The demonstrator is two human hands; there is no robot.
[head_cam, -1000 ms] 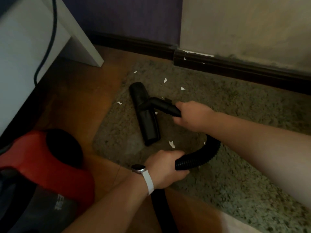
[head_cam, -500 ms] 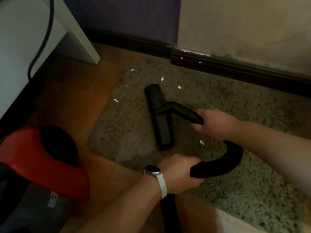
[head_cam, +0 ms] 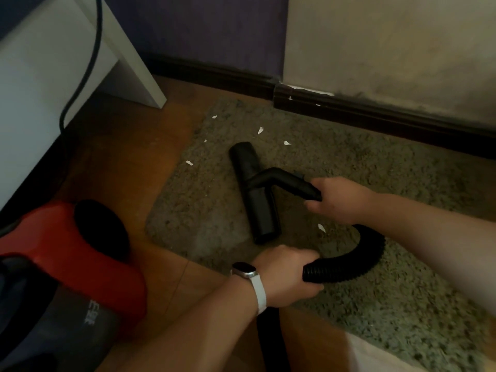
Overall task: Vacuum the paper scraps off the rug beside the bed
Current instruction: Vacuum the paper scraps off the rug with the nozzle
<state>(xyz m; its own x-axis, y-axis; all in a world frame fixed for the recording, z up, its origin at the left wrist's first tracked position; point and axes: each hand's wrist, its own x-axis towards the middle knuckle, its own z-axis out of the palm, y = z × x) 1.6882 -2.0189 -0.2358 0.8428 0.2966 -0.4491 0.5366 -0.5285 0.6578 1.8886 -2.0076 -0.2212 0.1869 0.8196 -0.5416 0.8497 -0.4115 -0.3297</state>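
Dim bedroom corner, seen from above: wooden floor [head_cam: 128,146] carrying a shaggy grey-green rug [head_cam: 402,277], with dark skirting board [head_cam: 375,111] running along the far wall.

Nearest item: left hand [head_cam: 284,275], wearing a watch [head_cam: 243,269] on a white strap, its fingers [head_cam: 312,287] wrapping fully around a black ribbed hose [head_cam: 359,261]. From that grip the hose is looping rightward over the rug in a curve toward the right hand; another length is running down out of view along the floor.

At lower left, a red and grey vacuum body [head_cam: 67,264] is sitting on the floor, beside the rug's near left corner.

Right hand [head_cam: 341,200], further out, is closing its fingers on the rear end of the black nozzle tube [head_cam: 284,181]. That tube is joining a black floor head [head_cam: 255,191], which is lying flat on the rug, long axis running near to far.

Paper scraps, white and small, are lying on the rug: one [head_cam: 321,227] just below the right hand, one [head_cam: 189,162] near the rug's left edge, two [head_cam: 260,130] beyond the head's far end, smaller flecks [head_cam: 214,117] toward the far left corner.

Farthest: a white furniture panel [head_cam: 40,76] at upper left, with a dark cable [head_cam: 88,63] hanging across it.
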